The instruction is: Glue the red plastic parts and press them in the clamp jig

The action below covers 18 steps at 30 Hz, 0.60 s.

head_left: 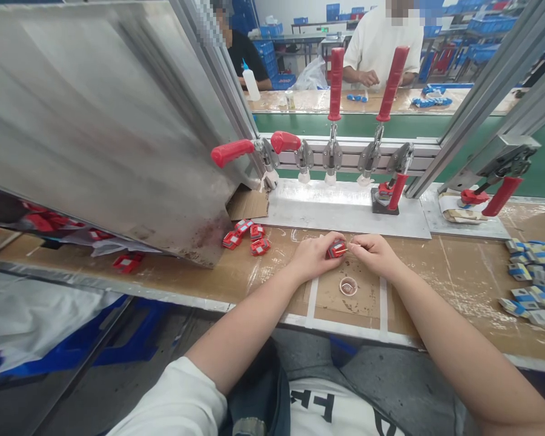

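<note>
My left hand [317, 257] is closed on a small red part [336, 249] above the cardboard-covered bench. Pinched in my right hand [373, 254] is a thin stick [344, 250], its tip touching the red part. Just below both hands sits a small round cup [348, 286] with brownish contents, on a taped cardboard sheet [367, 297]. To the left of my left hand lie several similar red parts [260, 246] near a cardboard flap [249, 204].
Red-handled toggle clamps [335, 85] stand on a rail behind my hands, over a metal plate [300, 212]. Several blue-and-white parts [533, 272] lie at the right. A large metal panel [95, 121] leans at the left. Two people sit across the green belt [295, 124].
</note>
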Each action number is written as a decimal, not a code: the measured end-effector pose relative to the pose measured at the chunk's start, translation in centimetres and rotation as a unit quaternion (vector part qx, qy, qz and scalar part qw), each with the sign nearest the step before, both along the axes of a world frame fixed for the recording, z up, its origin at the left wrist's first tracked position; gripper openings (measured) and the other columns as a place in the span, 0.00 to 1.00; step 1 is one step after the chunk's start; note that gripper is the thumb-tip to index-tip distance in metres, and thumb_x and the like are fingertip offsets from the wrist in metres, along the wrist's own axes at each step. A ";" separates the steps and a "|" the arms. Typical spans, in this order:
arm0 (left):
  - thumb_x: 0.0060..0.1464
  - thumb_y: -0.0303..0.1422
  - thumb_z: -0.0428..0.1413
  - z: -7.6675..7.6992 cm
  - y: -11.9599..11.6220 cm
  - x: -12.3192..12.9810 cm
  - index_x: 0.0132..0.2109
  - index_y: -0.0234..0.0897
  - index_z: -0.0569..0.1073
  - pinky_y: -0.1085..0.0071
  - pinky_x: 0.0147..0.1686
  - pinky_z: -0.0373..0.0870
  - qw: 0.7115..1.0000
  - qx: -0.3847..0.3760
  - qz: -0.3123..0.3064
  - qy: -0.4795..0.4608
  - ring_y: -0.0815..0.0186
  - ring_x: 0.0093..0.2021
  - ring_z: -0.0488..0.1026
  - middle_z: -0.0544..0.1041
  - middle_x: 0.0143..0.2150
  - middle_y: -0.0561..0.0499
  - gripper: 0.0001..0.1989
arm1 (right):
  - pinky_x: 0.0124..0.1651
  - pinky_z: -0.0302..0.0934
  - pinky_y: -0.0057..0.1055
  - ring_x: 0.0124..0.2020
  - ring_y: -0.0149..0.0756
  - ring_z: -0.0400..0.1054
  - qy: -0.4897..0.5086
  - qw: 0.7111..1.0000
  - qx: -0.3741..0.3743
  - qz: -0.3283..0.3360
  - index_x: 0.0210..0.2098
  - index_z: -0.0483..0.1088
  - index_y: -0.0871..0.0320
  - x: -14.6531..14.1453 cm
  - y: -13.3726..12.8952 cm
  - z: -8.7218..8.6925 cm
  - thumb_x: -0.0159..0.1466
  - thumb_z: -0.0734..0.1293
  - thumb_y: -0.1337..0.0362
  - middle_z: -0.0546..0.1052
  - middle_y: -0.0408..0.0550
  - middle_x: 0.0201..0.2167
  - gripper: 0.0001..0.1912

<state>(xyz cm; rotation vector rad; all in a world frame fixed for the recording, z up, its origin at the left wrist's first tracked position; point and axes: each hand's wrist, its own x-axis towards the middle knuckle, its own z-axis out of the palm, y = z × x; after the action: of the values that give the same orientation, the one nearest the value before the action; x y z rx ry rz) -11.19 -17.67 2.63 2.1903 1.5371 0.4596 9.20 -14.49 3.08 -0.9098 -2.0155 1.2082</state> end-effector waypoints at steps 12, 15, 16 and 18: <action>0.55 0.41 0.66 -1.2 0.0 -0.8 0.55 0.46 0.77 0.66 0.48 0.72 0.992 0.098 0.067 -0.045 0.59 0.49 0.78 0.78 0.50 0.50 0.21 | 0.27 0.40 0.31 0.22 0.27 0.45 -0.002 0.999 0.025 0.038 0.19 0.48 0.55 1.6 -0.1 1.1 0.62 0.61 0.61 0.49 0.37 0.18 0.19; 0.55 0.41 0.67 -1.2 -0.4 -1.2 0.57 0.43 0.75 0.63 0.52 0.72 0.988 0.122 0.091 -0.011 0.56 0.52 0.76 0.78 0.51 0.48 0.25 | 0.27 0.39 0.32 0.21 0.26 0.44 -0.045 0.981 0.032 0.186 0.19 0.47 0.55 1.7 -0.7 1.2 0.60 0.61 0.67 0.49 0.36 0.18 0.19; 0.55 0.42 0.67 -0.9 -0.7 -1.5 0.58 0.42 0.74 0.62 0.53 0.71 0.986 0.135 0.096 0.002 0.55 0.53 0.75 0.78 0.51 0.48 0.26 | 0.27 0.39 0.32 0.21 0.26 0.44 -0.064 0.975 0.037 0.209 0.18 0.48 0.56 1.6 -0.8 1.2 0.58 0.61 0.69 0.49 0.36 0.18 0.18; 0.57 0.45 0.65 -0.1 -1.7 -2.3 0.58 0.41 0.73 0.60 0.53 0.71 0.978 0.171 0.114 0.041 0.53 0.53 0.74 0.78 0.52 0.46 0.26 | 0.27 0.40 0.32 0.21 0.26 0.45 -0.102 0.968 0.050 0.226 0.19 0.49 0.56 1.5 -0.9 1.0 0.57 0.62 0.71 0.50 0.36 0.18 0.17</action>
<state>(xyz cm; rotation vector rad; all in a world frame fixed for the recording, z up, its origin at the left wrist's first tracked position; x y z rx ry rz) -13.46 -19.33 2.55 2.3129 1.8836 0.7645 10.71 -15.35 4.03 -0.5565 -2.5194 1.2690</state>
